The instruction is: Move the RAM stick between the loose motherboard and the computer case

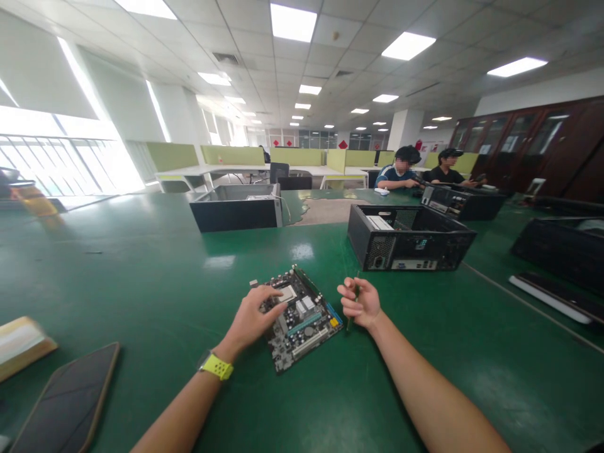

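Note:
A motherboard (309, 331) lies flat and slightly turned on the green table, with white slots, a blue-green slot and a pale square processor (287, 294) near its far side. My left hand (252, 314), with a yellow-green watch strap at the wrist, reaches over the board's left edge. Its thumb and forefinger are apart beside the processor; the other fingers are partly hidden, and contact is unclear. To the right of the board, my right hand (361, 304) is closed around a thin green memory module (350, 324), seen nearly edge-on and held upright above the table.
An open black computer case (410, 248) stands beyond my right hand, another case (238, 214) farther left. A phone (68, 396) and a paper stack (23, 346) lie at left. Two people sit at the far right near another case (462, 200). A dark panel (552, 299) lies at right.

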